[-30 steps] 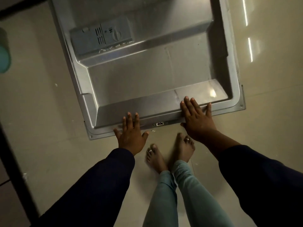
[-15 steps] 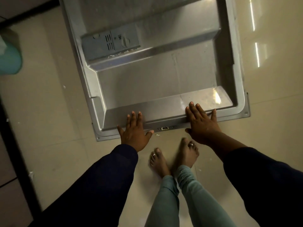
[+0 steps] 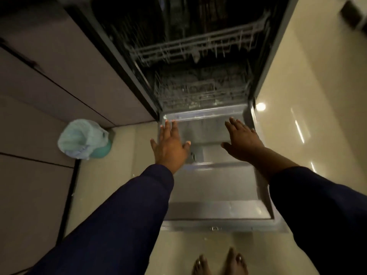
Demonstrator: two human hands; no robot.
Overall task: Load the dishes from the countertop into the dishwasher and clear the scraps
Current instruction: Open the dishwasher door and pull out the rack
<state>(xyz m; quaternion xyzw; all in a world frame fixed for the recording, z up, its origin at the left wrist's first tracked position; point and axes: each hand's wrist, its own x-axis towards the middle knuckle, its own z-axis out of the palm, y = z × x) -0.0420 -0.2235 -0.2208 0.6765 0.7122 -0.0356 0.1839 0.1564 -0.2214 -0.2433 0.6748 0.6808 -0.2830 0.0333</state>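
Left hand (image 3: 168,144): fingers straight and spread, palm facing down, holding nothing. It is extended forward over the left portion of the dishwasher door (image 3: 214,187), fingertips reaching toward the hinge end. Contact with the door surface cannot be determined.

Right hand (image 3: 241,140): fingers straight and slightly spread, palm down, holding nothing. It is positioned over the right portion of the door, level with the left hand. Contact cannot be determined here either.

Both forearms are covered by dark blue sleeves (image 3: 123,215) that enter from the lower edge of the view.

The door lies folded down flat, its grey inner panel facing up, with the latch at the near edge. Beyond the hinge, the dishwasher (image 3: 178,36) cavity stands open and dark. The lower rack (image 3: 200,94) sits inside near the hinge; the upper rack (image 3: 198,46) is visible above it. The contents of the racks are too blurred to identify.

Grey cabinet fronts (image 3: 59,72) flank the left side of the dishwasher. A teal bin (image 3: 85,139) with a pale liner bag stands on the glossy floor (image 3: 297,116) at the foot of the cabinets, well apart from the left hand. Bare feet (image 3: 218,262) stand on the floor, just before the near edge of the door.
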